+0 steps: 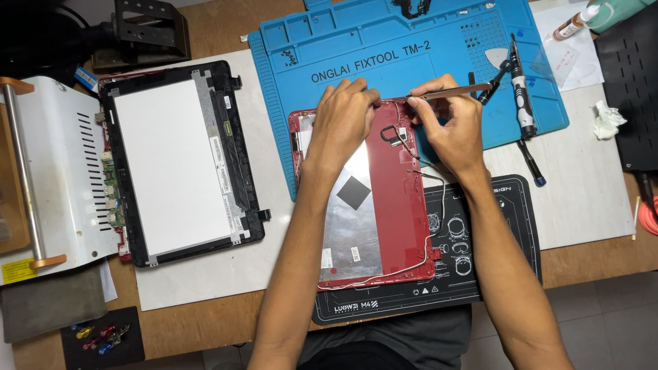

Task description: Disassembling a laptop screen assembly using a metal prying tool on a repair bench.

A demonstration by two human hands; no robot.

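Up top — thin metal tool (pixel 445 92) pinched between both hands' fingers (pixel 418 103), above the red laptop lid (pixel 397 205).

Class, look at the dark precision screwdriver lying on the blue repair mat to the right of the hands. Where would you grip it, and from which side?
Grip the screwdriver round the middle of its thick handle, coming from above or from its right. It lies flat, pointing roughly up and down the blue mat, with open mat on that side. To its left sit the tweezers and the right hand, so that side looks crowded.
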